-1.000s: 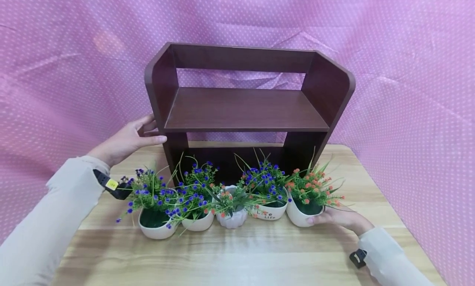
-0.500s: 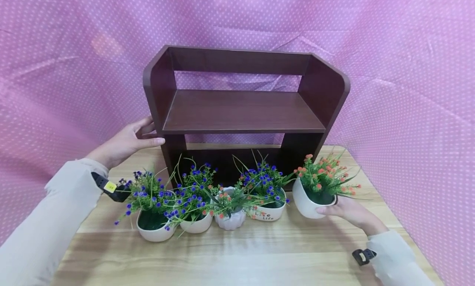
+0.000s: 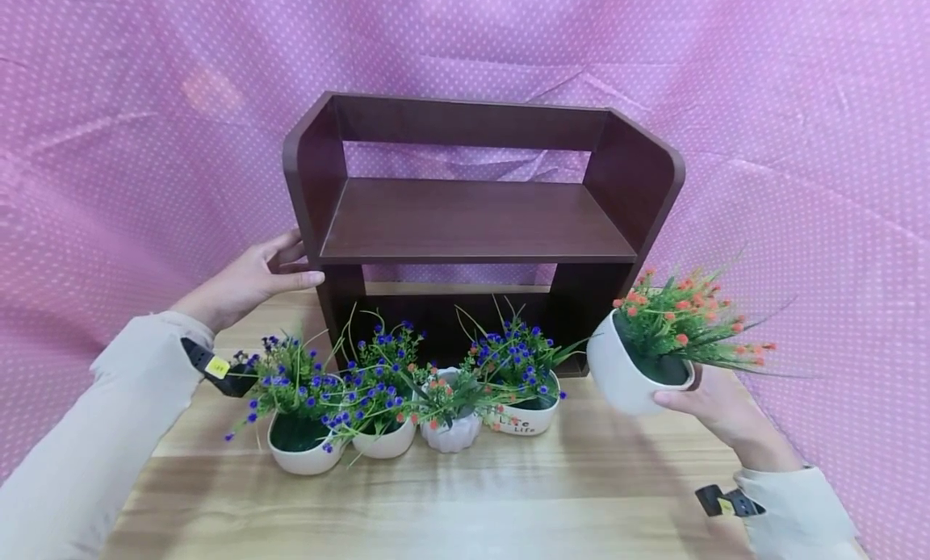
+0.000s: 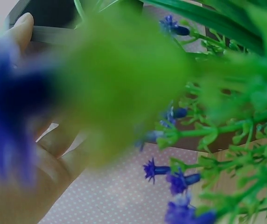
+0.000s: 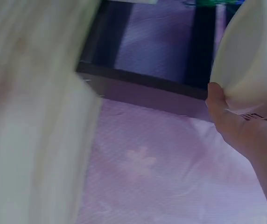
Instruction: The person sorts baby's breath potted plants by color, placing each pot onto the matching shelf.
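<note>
In the head view, my right hand (image 3: 726, 415) grips a white pot of orange artificial flowers (image 3: 632, 374), tilted and raised off the table at the right. The right wrist view shows my thumb against the white pot (image 5: 255, 70); the other fingers are hidden. My left hand (image 3: 250, 282) holds the left side panel of a dark brown two-tier shelf (image 3: 479, 221), thumb over its front edge and fingers at its outer side. Blurred leaves and blue flowers (image 4: 185, 182) cover much of the left wrist view.
Along the shelf's front stand two white pots with blue flowers (image 3: 305, 461) (image 3: 388, 443), a ribbed pot with orange flowers (image 3: 452, 435) and a lettered blue-flower pot (image 3: 526, 420). A wooden table (image 3: 450, 520) lies beneath; pink dotted cloth (image 3: 799, 140) hangs behind.
My right hand has lifted the orange-flower pot off the table, carrying it right and tilting it. My left hand stays at the shelf's side. The other pots have not moved.
</note>
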A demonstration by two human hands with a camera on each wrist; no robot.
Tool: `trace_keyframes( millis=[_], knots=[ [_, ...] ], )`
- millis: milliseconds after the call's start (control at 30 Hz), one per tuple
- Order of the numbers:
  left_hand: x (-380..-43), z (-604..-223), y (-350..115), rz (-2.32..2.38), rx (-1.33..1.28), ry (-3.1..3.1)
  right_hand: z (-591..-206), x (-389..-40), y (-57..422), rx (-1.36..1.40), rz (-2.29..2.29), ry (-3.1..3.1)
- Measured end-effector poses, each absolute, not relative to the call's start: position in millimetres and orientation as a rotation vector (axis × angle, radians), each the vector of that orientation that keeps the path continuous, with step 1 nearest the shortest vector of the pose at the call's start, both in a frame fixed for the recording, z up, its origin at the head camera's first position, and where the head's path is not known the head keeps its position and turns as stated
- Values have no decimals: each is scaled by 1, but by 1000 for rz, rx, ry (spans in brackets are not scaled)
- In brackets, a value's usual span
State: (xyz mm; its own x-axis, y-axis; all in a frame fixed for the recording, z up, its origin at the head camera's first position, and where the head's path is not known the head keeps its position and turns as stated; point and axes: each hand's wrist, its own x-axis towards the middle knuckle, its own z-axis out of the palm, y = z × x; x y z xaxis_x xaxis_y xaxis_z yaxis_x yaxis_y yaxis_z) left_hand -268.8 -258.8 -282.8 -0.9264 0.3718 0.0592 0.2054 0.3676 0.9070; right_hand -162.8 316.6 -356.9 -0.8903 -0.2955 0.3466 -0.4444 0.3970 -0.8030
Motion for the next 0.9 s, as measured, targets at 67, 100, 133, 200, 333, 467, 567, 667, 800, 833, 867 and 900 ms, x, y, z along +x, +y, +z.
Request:
trace_keyframes(
  millis=[67, 100, 133, 200, 333, 467, 567, 667, 800, 833, 867, 900],
  knots=[
    [-269, -283, -259, 1593, 521, 2473, -347, -159, 314, 654, 1474, -2471],
    [-268, -283, -258, 1590, 520, 2477, -341, -157, 312, 662, 1492, -2445],
    [-268, -283, -258, 1587, 520, 2479, -336, -156, 310, 694, 1558, -2398],
    [-268, -283, -257, 1586, 523, 2481, -324, -155, 306, 748, 1632, -2311],
    [-268, -282, -256, 1576, 526, 2496, -299, -154, 296, 802, 1672, -2236],
    [-267, -280, -257, 1569, 515, 2503, -277, -155, 280, 773, 1627, -2284],
    [-266, -280, -258, 1581, 515, 2496, -261, -158, 264, 751, 1655, -2316],
    [-265, -280, -258, 1594, 514, 2499, -247, -166, 245, 781, 1720, -2306],
    [-265, -281, -257, 1613, 521, 2495, -229, -184, 218, 918, 1853, -2191],
    [-265, -282, -257, 1611, 523, 2496, -225, -189, 211, 953, 1889, -2160],
    [-265, -282, -257, 1616, 523, 2492, -222, -195, 204, 982, 1924, -2132],
    [-264, -282, -257, 1618, 520, 2489, -218, -201, 196, 1019, 1955, -2102]
  ],
)
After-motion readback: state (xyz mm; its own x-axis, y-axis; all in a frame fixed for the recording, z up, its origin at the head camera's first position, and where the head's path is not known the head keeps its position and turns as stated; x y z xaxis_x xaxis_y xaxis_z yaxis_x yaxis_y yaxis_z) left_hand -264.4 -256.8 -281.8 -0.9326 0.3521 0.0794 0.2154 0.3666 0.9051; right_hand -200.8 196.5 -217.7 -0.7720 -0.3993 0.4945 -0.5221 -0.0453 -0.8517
